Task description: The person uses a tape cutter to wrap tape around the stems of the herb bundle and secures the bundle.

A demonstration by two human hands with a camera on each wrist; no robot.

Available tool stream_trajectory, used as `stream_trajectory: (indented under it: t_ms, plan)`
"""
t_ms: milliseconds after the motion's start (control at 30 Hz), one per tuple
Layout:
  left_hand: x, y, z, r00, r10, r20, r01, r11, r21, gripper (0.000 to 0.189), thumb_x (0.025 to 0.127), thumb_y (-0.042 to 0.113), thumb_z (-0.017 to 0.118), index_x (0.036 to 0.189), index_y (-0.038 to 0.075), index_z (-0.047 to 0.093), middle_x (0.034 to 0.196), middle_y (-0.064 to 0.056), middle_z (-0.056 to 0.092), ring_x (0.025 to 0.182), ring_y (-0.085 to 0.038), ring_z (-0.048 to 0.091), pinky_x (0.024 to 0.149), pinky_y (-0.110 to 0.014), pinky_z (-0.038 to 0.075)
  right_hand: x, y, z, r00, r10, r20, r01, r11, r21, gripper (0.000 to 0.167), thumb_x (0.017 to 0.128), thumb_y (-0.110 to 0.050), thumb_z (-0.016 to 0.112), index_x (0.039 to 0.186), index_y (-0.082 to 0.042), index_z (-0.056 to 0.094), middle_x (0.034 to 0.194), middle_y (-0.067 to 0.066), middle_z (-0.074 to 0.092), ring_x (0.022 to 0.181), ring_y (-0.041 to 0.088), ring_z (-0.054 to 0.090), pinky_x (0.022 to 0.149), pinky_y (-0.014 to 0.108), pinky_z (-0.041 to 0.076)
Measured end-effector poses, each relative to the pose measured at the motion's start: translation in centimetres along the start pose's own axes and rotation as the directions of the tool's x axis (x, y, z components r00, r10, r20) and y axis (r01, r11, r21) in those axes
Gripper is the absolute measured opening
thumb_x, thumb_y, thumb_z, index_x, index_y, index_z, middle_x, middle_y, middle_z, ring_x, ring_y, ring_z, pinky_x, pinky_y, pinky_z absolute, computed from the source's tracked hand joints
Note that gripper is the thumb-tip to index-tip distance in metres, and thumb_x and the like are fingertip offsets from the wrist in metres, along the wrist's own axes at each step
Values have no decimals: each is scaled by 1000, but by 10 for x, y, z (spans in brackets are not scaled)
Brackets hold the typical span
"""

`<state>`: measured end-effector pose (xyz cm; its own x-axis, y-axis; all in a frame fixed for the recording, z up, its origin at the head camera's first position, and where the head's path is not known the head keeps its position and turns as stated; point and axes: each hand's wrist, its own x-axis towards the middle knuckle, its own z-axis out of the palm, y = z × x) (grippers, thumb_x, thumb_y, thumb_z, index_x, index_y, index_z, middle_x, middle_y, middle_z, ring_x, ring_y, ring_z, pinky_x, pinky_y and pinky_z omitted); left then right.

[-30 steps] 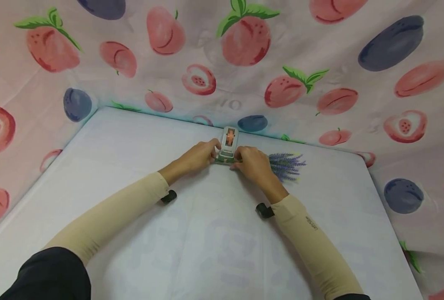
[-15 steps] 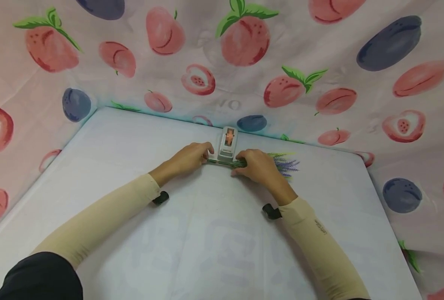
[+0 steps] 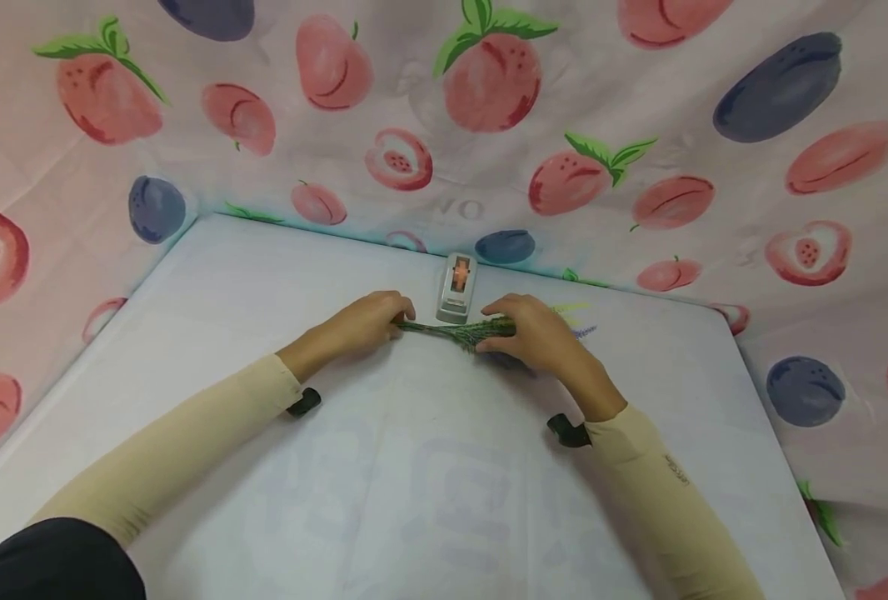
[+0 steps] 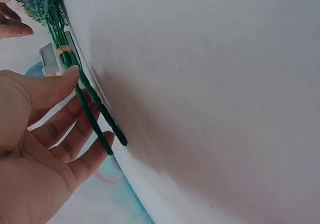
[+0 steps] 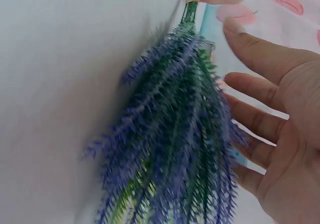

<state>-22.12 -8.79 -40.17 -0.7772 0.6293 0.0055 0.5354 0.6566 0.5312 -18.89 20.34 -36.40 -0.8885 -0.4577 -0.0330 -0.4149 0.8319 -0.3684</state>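
Note:
A bunch of artificial lavender (image 3: 455, 332) lies sideways in front of a small grey-and-white device with an orange part in its window (image 3: 457, 287). My left hand (image 3: 369, 321) pinches the green stem ends between thumb and fingers; two stem tips poke out past the fingers in the left wrist view. An orange band (image 4: 64, 49) ties the stems higher up. Around the flowering part is my right hand (image 3: 537, 333), its fingers loosely spread. Seen from the right wrist, the purple spikes (image 5: 175, 108) hang beside these fingers; whether the fingertips touch them is hard to tell.
The white tabletop (image 3: 429, 467) ends at a fruit-printed cloth (image 3: 406, 83) along its back and sides. The device stands close to the back edge. A black wrist camera (image 3: 305, 402) is on the left wrist and another black wrist camera (image 3: 568, 431) on the right.
My left hand has moved left, drawing the stems along. The right hand has shifted right along the bunch, from the stems onto the flowers, and its fingers have loosened. The device stays put.

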Motion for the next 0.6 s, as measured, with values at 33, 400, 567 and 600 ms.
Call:
stream_trajectory:
  t_ms: [33, 400, 567, 600]
  plan:
    - [-1, -1, -1, 1000, 0, -5, 0, 1000, 6, 28, 92, -1, 70, 120, -2, 68, 112, -14, 68, 109, -29, 62, 99, -44, 49, -2, 0, -2, 1000, 0, -3, 0, 1000, 7, 56, 88, -39, 79, 134, -8, 66, 137, 11, 62, 131, 32, 55, 106, 51, 45]
    - [-29, -5, -29, 990, 5, -139, 18, 987, 162, 61, 96, 32, 70, 148, 7, 49, 144, -15, 52, 133, -37, 46, 106, -59, 40, -40, 13, -26, 979, -122, -163, 92, 979, -182, 55, 101, -21, 64, 150, -2, 47, 150, 19, 49, 137, 40, 46, 110, 57, 40]
    - [-43, -4, -46, 979, 33, -199, 39, 937, 348, 94, 88, 57, 71, 160, 13, 30, 161, -13, 33, 148, -37, 27, 112, -71, 25, -61, 25, -36, 982, -83, -168, 24, 944, -328, 91, 94, -53, 68, 161, -8, 27, 164, 16, 29, 151, 41, 22, 117, 64, 21]
    - [-45, -5, -48, 978, 37, -204, 45, 924, 380, 99, 87, 61, 70, 162, 14, 27, 164, -12, 28, 151, -36, 21, 113, -73, 20, -65, 27, -37, 984, -62, -165, 1, 939, -345, 97, 91, -59, 67, 162, -10, 24, 166, 15, 25, 154, 39, 17, 118, 65, 19]
